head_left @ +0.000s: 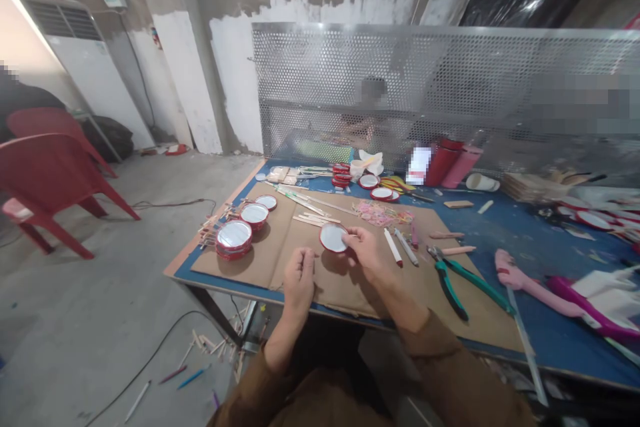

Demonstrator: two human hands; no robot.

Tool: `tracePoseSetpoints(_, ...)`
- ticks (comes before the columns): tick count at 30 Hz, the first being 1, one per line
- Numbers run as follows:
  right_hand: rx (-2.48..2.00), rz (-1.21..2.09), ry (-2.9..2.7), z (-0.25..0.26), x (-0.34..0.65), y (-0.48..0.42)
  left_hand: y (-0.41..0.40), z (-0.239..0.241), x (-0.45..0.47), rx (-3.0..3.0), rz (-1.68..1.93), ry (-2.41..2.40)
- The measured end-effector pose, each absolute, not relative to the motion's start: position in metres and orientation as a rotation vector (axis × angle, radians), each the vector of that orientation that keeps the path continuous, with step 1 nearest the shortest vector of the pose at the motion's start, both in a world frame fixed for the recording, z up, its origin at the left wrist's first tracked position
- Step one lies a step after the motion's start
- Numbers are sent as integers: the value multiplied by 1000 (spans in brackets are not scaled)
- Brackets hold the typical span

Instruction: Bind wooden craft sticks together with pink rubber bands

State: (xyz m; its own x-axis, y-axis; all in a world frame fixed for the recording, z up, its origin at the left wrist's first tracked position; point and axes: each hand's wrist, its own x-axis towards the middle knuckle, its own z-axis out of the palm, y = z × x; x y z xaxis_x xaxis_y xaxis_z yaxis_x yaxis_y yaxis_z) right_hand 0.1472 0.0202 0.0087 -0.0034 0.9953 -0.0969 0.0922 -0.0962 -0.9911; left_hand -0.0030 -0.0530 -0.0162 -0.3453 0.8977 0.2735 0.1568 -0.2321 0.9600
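A small drum (333, 237) with a red rim and a pale face is held over the cardboard (280, 260). The fingers of my right hand (367, 250) pinch it at its right edge. Left of the drum, my left hand (301, 273) is closed with curled fingers; whatever may be inside them is hidden. Flat wooden sticks (317, 219) lie just behind the held drum. Stacks of similar red-rimmed drums (234, 237) with thin sticks stand at the cardboard's left side. Pink and pale thin strands (383, 212) lie in a heap behind my right hand.
Right of my right hand lie markers (393, 247) and teal-handled pliers (447, 283). A pink glue gun (537, 290) and a purple glue gun (585, 307) occupy the right side. Bottles (445, 163) and a phone (419, 165) stand before a perforated metal screen (320, 73). Red chairs (55, 173) stand left.
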Motion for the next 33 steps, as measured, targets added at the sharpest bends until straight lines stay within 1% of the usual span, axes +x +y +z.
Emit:
tracePoseSetpoints(2,-1278,1426,-1198,11,132,24,-53,-16,-3,1305,1622,1423)
tracePoseSetpoints(4,-1277,1514,-1185,10,126,24,-52,-16,-3,1336,1591,1416)
tracePoseSetpoints(8,-1307,1557,-1229,1,128,23,-51,-16,-1,1443,1499,1424)
tracePoseSetpoints(11,-1312,1515,-1305,-4,123,30,-50,-17,0,1480,1461,1416)
tracePoseSetpoints(14,-1359,1316,-1604,-3,113,41,-48,-19,0,1536,1434,1404)
tracePoseSetpoints(18,-1531,575,-2251,2,109,51,-46,-25,1,1691,1415,1460)
tracePoseSetpoints(20,-1588,353,-2360,4,112,53,-44,-28,4,1788,1395,1513)
tracePoseSetpoints(26,-1648,273,-2403,6,120,65,-44,-32,15,2043,1240,1735)
tracePoseSetpoints(29,-1625,332,-2382,8,125,70,-44,-33,17,2089,1191,1801)
tracePoseSetpoints(33,-1608,425,-2343,7,132,67,-45,-38,16,2067,1168,1734)
